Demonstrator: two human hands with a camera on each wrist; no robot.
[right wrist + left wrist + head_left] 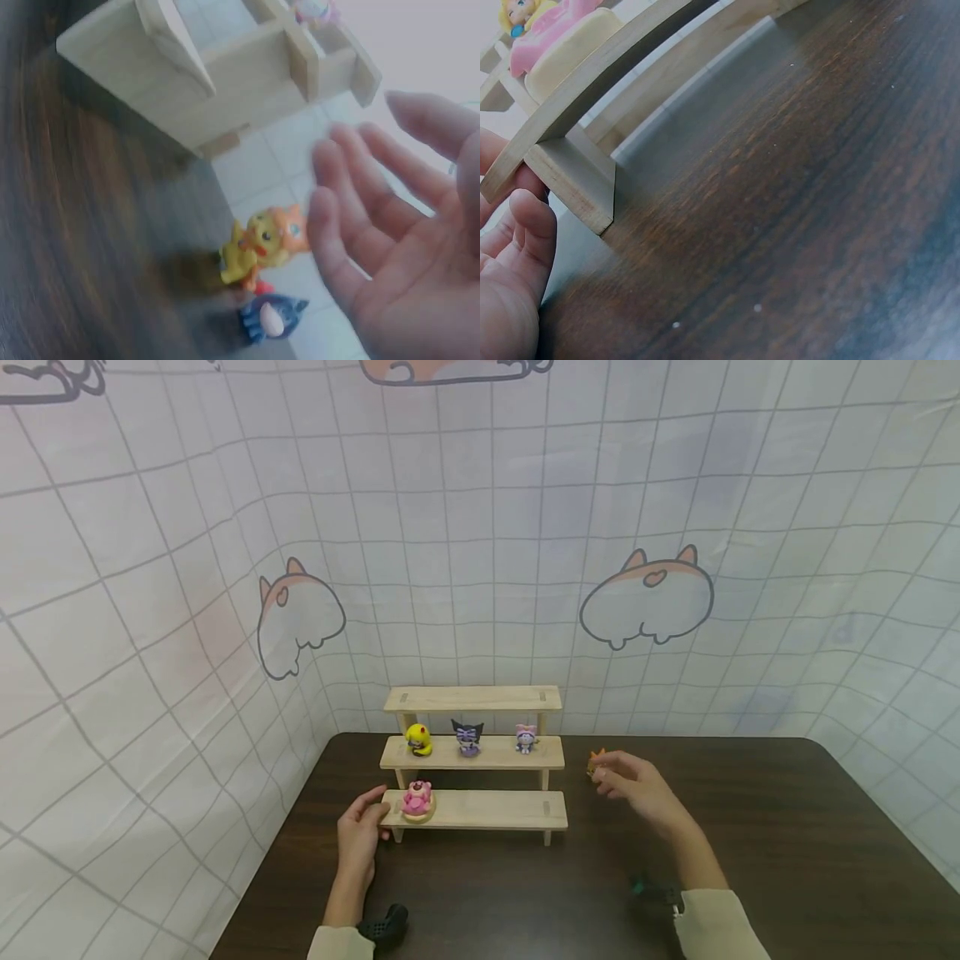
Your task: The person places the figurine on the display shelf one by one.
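A three-tier wooden display shelf (480,810) stands on the dark table. My left hand (360,831) grips the left end of its lowest tier, fingers around the board's edge (517,157). On that tier, close to the hand, sits a pink bear figurine (417,799) on a pale round base. My right hand (633,787) is held to the right of the shelf, fingers loosely bent, holding nothing. Near its fingertips stands an orange and yellow figurine (264,240), partly covered by the hand in the head view. Beside that is a dark blue figurine (271,318), hidden from the head camera.
The middle tier carries a yellow figurine (418,740), a black and purple one (468,739) and a pink-hooded one (526,739). A white gridded cloth (487,527) with animal drawings hangs behind the table (750,827).
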